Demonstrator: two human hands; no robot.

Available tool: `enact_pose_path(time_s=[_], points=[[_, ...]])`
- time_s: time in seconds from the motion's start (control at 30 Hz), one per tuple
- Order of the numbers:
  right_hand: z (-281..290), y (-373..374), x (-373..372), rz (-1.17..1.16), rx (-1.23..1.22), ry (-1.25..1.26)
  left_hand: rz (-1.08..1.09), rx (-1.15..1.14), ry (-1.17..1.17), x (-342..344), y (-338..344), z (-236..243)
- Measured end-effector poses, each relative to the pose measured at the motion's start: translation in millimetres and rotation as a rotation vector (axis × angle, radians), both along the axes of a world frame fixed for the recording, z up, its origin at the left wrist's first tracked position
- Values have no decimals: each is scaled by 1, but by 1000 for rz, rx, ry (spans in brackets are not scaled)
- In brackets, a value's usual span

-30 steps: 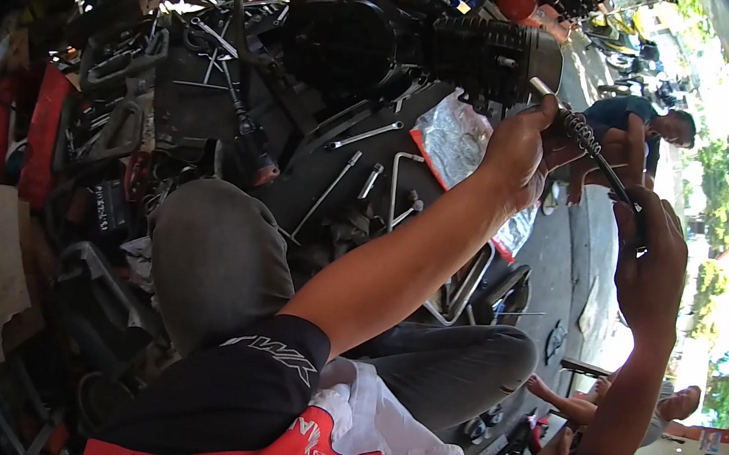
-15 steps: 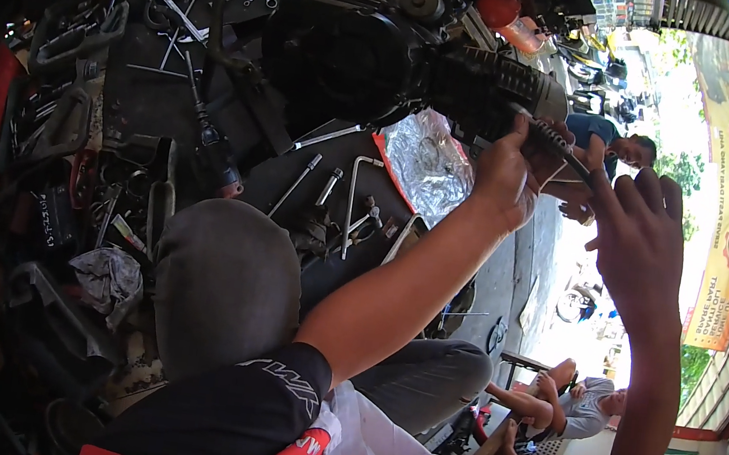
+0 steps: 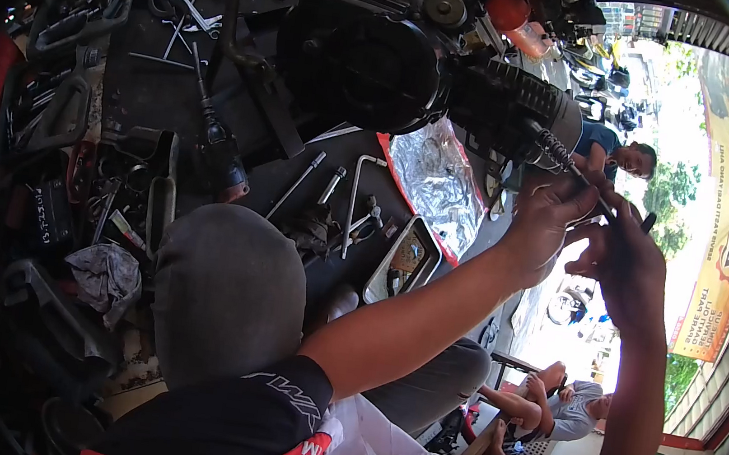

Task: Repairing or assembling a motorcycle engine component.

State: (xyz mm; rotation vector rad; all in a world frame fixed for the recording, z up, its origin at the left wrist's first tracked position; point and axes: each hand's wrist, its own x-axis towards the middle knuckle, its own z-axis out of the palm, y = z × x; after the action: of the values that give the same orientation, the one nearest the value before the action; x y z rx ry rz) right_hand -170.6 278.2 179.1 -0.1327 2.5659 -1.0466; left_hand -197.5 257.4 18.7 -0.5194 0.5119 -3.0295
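Observation:
A black motorcycle engine (image 3: pixel 361 68) lies at the top middle, its finned cylinder (image 3: pixel 513 96) pointing right. Beside the cylinder's end is a small coil spring (image 3: pixel 556 148). From the spring a thin metal rod (image 3: pixel 602 205) runs down to the right, into my hands. My left hand (image 3: pixel 551 228) is closed, its thumb and fingers pinched at the rod just below the spring. Curled around the rod's other end is my right hand (image 3: pixel 628 264). A dark tip sticks out past its fingers, so the rod may be a screwdriver; the grip itself is mostly hidden.
Below the cylinder lies a clear plastic bag (image 3: pixel 438 186) with red edging, near a metal tray (image 3: pixel 371 283) of small parts. Wrenches (image 3: pixel 193 6), an L-shaped wrench (image 3: pixel 352 208) and a rag (image 3: pixel 105 278) lie leftward. A person in blue (image 3: pixel 598 142) is beyond the engine; another (image 3: pixel 573 417) sits lower right.
Both hands have come down from the cylinder end, and the left has shifted right. The spring shows uncovered now. My right fingers, raised before, are curled around the rod.

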Motion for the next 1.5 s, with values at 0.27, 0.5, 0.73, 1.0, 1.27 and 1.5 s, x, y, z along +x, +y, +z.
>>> enact_pose_path(time_s=[0.27, 0.5, 0.73, 1.0, 1.27, 1.5], points=[[23, 36, 10, 1103, 1225, 1413, -21, 18, -183, -10, 5, 9], [5, 40, 10, 399, 782, 947, 25, -87, -176, -11, 8, 4], [8, 25, 15, 430, 801, 864, 31, -22, -86, -8, 6, 3], [-19, 33, -19, 705, 641, 868, 17, -59, -33, -6, 4, 3], [-59, 31, -20, 397, 284, 1146, -42, -24, -90, -13, -7, -8], [-34, 36, -13, 674, 635, 1131, -6, -17, -107, -32, -14, -30]])
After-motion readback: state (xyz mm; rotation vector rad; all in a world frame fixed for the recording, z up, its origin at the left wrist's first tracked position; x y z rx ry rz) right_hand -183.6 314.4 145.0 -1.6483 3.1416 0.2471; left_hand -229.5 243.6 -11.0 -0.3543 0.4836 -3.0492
